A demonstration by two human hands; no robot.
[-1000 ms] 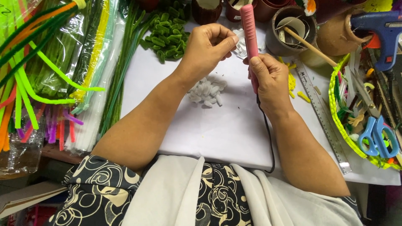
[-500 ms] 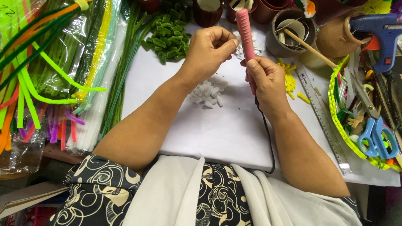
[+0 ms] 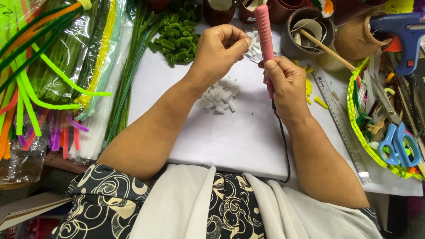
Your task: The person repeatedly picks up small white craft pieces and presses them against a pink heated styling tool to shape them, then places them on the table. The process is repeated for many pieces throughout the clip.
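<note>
My right hand (image 3: 287, 84) grips a pink corded heating iron (image 3: 264, 40), held upright over the white work sheet (image 3: 230, 137). Its black cord (image 3: 283, 146) trails down along my right forearm. My left hand (image 3: 219, 51) is curled just left of the iron's tip, fingers pinched together; whatever small piece it holds is hidden. Below the left hand lies a small pile of white curled pieces (image 3: 218, 98). Further back sits a heap of green curled pieces (image 3: 177, 37).
Bundles of coloured chenille stems (image 3: 53, 79) in plastic sleeves fill the left side. Brown pots (image 3: 305, 35) stand at the back. A metal ruler (image 3: 341, 124), a basket with blue scissors (image 3: 398, 146) and a blue glue gun (image 3: 400, 33) lie on the right.
The view has shifted slightly. Both hands stay close together near the iron, with the left hand's fingers nearer to its tip.
</note>
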